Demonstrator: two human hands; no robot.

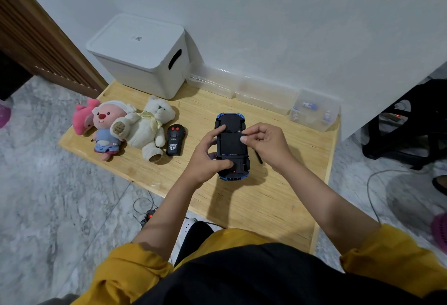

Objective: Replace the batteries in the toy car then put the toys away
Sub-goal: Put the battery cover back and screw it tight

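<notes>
A pink soft toy (pixel 83 118) is laid at the left end of the tabletop (pixel 242 198), touching a pink-faced plush doll (pixel 106 125). A white teddy bear (pixel 147 126) is leaned against the doll. Just beside the bear, a black remote control (pixel 175 140) is laid flat. Behind them, a white lidded box (pixel 142 55) is set by the wall. The toy car (pixel 231 146) is turned upside down and gripped by the left hand (pixel 209 157). Something small, perhaps a screwdriver, is pinched by the right hand (pixel 264 142) over the car's underside. Clear tubs (pixel 266 96) are lined along the wall.
</notes>
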